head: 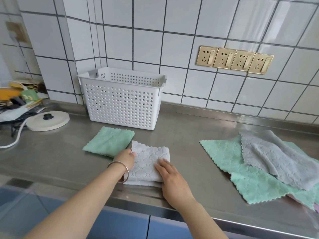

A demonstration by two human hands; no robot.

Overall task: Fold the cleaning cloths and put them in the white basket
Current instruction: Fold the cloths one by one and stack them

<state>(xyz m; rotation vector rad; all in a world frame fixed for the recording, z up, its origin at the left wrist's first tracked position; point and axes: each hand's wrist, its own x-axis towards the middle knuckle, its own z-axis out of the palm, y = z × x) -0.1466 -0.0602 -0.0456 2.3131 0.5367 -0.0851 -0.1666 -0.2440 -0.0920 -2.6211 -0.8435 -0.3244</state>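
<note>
At the bench's front edge, our left hand [125,158] grips and our flat right hand [170,175] presses a folded grey cloth [148,161]. A folded green cloth [109,141] touches it behind; unfolded cloths [250,166] wait right. The white basket [120,99] at the back looks empty.

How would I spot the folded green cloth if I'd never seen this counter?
Find the white basket against the tiled wall. Directly in front of it on the steel counter lies the folded green cloth, a neat square, unlike the unfolded green cloth spread at right.

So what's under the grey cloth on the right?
An unfolded green cloth lies under the unfolded grey cloth. A pink edge peeks out below; whatever else they cover is hidden.
</note>
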